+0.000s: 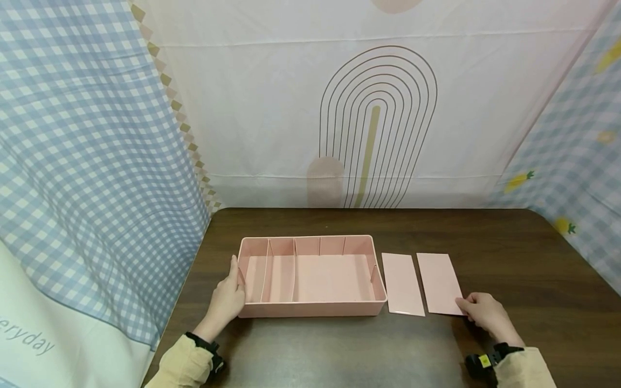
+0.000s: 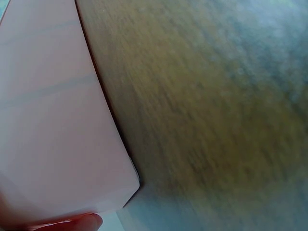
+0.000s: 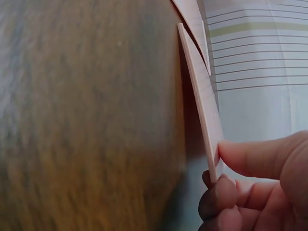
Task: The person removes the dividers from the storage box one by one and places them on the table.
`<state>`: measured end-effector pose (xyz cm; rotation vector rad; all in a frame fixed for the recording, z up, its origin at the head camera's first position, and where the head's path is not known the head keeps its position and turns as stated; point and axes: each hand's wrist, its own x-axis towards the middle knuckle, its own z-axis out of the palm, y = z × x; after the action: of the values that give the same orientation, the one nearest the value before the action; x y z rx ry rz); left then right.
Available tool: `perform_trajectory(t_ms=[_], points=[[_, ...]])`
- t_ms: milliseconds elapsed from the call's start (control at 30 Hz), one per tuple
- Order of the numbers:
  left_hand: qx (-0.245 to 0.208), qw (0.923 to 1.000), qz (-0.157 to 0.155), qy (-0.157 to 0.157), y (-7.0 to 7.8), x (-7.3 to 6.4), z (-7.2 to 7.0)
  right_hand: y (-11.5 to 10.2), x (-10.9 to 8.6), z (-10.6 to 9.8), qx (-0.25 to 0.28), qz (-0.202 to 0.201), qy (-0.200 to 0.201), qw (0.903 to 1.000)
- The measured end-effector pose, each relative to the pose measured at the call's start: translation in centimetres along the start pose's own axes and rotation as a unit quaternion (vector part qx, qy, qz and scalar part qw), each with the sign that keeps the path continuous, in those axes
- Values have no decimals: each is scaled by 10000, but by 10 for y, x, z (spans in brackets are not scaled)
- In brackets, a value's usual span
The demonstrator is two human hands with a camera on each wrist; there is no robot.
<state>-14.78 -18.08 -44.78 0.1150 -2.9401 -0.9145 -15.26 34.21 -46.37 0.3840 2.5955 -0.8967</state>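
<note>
A pink organizer box [image 1: 310,310] sits on the table, with two upright dividers near its left end. My left hand [image 1: 228,291] rests against the box's left end, its index finger straight along the outer wall. In the left wrist view, one fingertip [image 2: 87,222] shows at the end of the box's long side wall [image 2: 62,130]. To the right of the box, my right hand [image 1: 485,311] pinches the near right corner of a flat pink panel [image 1: 439,283] between thumb and fingers. That panel's near edge is tilted up off the table in the right wrist view.
A second pink panel [image 1: 402,283] lies between the box and the held panel, close to the box's right end. The dark wooden table [image 1: 335,350] backs onto a patterned white cloth [image 1: 262,118]. Blue checked cloth [image 1: 97,134] hangs at the left.
</note>
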Motion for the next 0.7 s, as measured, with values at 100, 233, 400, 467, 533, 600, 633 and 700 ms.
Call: perform_trajectory(t_ms=[100,233,400,467,533,600,633,700], points=[[6,10000,26,15,0,0,0,-1,0,-1,-54,30,17,10000],[8,10000,46,54,0,0,0,-2,-1,-2,-84,21,50,10000],[-9,10000,35,87,0,0,1,-2,-2,-3,-95,40,38,9999],[-10,10000,26,94,1,0,1,-2,-2,-3,-124,54,44,9999],[-13,10000,30,88,1,0,1,-2,-1,-3,-152,61,56,9998],[-17,10000,30,80,1,0,0,-3,0,-2,-165,63,68,9998],[-16,10000,36,76,1,0,0,-2,0,-2,-171,51,78,9998],[-9,10000,42,63,1,0,0,-2,0,-2,-169,39,77,9998]])
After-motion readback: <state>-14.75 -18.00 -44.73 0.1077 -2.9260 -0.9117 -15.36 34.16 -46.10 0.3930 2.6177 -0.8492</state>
